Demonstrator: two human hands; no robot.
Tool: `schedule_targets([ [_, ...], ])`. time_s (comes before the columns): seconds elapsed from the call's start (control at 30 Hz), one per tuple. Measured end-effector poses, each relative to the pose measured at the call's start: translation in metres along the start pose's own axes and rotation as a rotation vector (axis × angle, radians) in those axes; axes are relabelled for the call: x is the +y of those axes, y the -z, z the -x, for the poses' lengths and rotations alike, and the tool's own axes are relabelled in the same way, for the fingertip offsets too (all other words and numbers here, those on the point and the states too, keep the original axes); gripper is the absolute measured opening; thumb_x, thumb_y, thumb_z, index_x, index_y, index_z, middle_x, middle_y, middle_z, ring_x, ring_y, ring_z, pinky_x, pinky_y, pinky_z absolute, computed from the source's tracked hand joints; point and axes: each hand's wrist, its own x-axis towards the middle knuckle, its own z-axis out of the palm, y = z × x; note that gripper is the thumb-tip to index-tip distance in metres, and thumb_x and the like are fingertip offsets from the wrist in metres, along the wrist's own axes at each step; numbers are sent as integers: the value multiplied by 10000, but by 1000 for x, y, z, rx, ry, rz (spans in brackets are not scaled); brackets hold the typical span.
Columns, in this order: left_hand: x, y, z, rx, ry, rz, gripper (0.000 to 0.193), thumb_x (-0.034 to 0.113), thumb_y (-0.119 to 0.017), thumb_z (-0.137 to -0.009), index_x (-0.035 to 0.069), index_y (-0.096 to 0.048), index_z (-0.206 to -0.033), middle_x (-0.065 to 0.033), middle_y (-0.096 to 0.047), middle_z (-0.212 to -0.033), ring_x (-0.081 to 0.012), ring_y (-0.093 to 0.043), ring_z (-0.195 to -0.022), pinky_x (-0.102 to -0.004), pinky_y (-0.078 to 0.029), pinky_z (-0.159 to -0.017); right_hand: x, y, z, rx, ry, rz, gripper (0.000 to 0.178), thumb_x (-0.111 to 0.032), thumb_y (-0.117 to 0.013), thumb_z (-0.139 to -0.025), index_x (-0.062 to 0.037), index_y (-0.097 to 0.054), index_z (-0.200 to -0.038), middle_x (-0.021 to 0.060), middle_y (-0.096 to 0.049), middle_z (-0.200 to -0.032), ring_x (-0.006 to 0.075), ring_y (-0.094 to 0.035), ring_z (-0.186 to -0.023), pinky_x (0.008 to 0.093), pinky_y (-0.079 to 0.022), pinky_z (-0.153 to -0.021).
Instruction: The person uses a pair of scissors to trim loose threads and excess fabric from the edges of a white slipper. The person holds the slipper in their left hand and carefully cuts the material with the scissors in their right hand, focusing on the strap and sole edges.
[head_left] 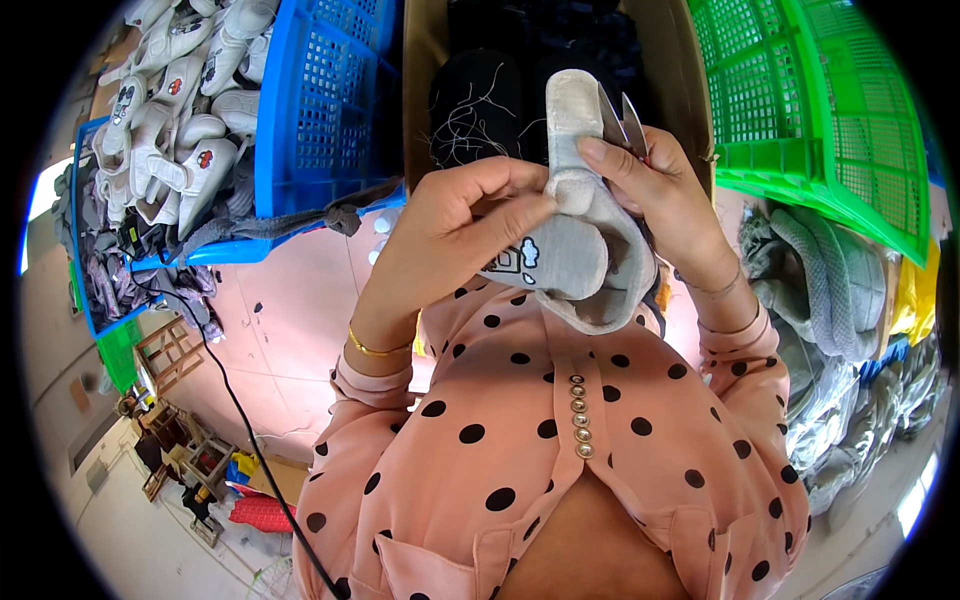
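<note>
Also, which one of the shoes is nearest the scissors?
The grey shoe in the left hand, beside the scissors in the right hand; the white shoes lie piled far left.

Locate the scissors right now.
In the head view, above and right of centre, the scissors are in the right hand, beside the pale grey shoe.

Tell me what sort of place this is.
Probably a shoe workshop or small factory: many white shoe uppers lie heaped at the left, a green plastic crate stands at the right, and the person's hands hold a grey shoe upper and scissors.
</note>
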Motion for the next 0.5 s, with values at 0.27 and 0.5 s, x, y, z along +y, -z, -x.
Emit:
schedule_targets([
  [0.27, 4, 0, 0, 78, 38, -117, 135, 57, -644, -909, -50, -685, -981, -21, -661, -771, -35, -578, -676, -175, -460, -588, 4, 2, -5, 304, 657, 942, 344, -397, -695, -847, -71, -597, -793, 32, -593, -634, 156, -562, -527, 256, -433, -489],
  [0.5, -1, 1, -2, 89, 48, -113, 138, 53, -653, -900, -52, -689, -982, -39, -671, -773, -44, -588, -684, -177, -467, -601, -9, 2, 7, 232, 792, 1650, 399, -448, -713, -746, -127, -489, -667, 9, -463, -561, 171, -535, -508, 292, -415, -456],
])
